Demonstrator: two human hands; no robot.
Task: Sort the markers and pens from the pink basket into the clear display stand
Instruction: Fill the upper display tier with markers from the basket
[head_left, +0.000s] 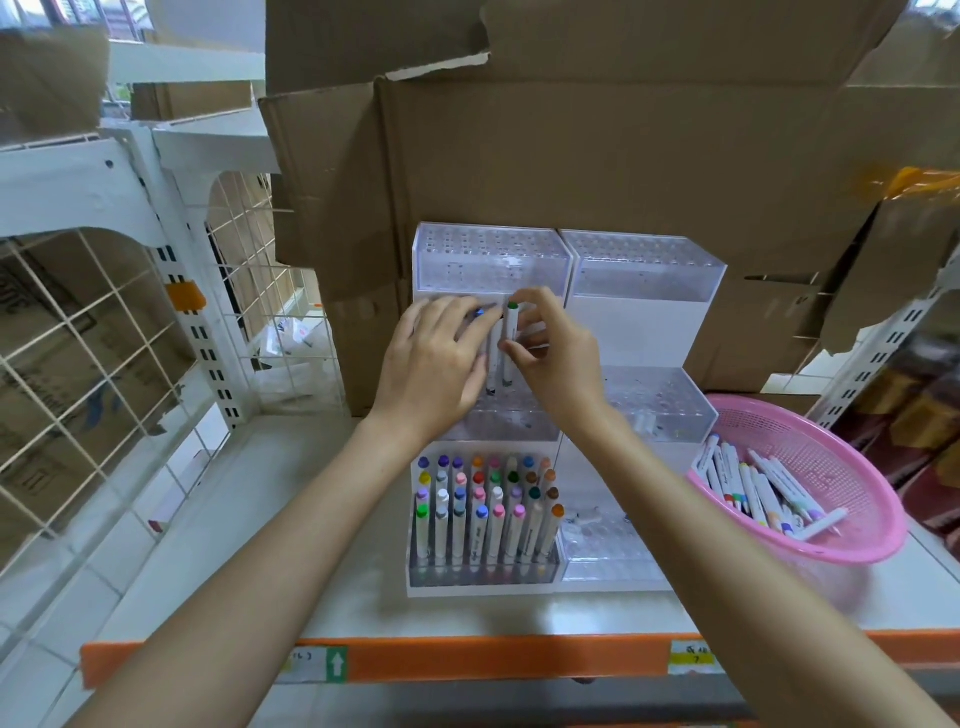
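**Readable text: one arrow sign, rest illegible**

Orange shelf edge (467, 662): the white-and-green label (332, 663) carries a white up arrow on green. The handwriting beside it looks like "(L)", not certain. The yellow-and-white label (693, 657), further right on the same edge, has a handwritten scribble, can't read.

Loose markers (763, 486) in the pink basket (841, 452): dark print along the white barrels, too small to read. Same for the standing markers (483, 525) in the clear display stand (644, 270).

Green-capped marker (511, 332) pinched by the right hand (558, 364): barrel print blurred.

Cardboard box (47, 374) behind the wire grid (104, 338): large dark print, cut off, unreadable.
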